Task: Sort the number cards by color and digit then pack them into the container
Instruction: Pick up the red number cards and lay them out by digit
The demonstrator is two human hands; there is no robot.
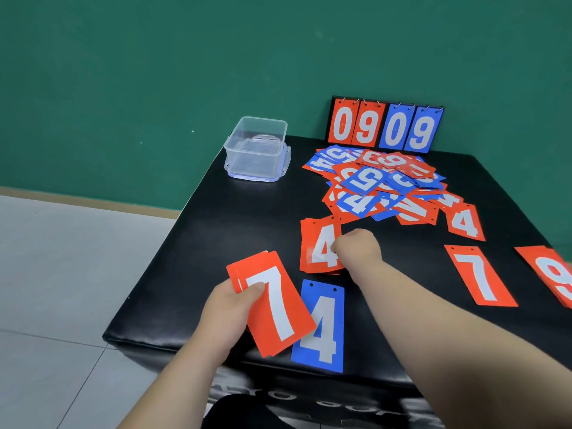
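— Far left on the black table (216, 236): clear container (256, 150), open-topped, no cards in it. What has the left hand got?

— Left hand (229, 308) clamped on a small stack of red 7s (272, 305), thumb across the face, held just above the table. Its lower corner overlaps a lone blue 4 (322, 329) lying flat at the near edge.

— And the right?

— Right hand (356, 246) is on the red 4 pile (320, 246), fingers curled at its right edge. Blurred there; I cannot tell whether they pinch the top card or only touch it. Hands are apart.

— Farther right?

— Mixed heap (383, 184) of red and blue cards, unsorted, in front of the flip scoreboard (385, 126). Then a loose red 4 (464, 222), a red 7 (479, 275) flat on its own, and red 9s (554, 277) cut by the frame edge.

— Step?

— Sorting, early to middle by my reckoning: a few piles begun, most cards in the heap, packing not started.

— Next move?

— Likely the held 7s want joining with the red 7 at right, a reach across the right arm. Square the pile, then back to the heap.
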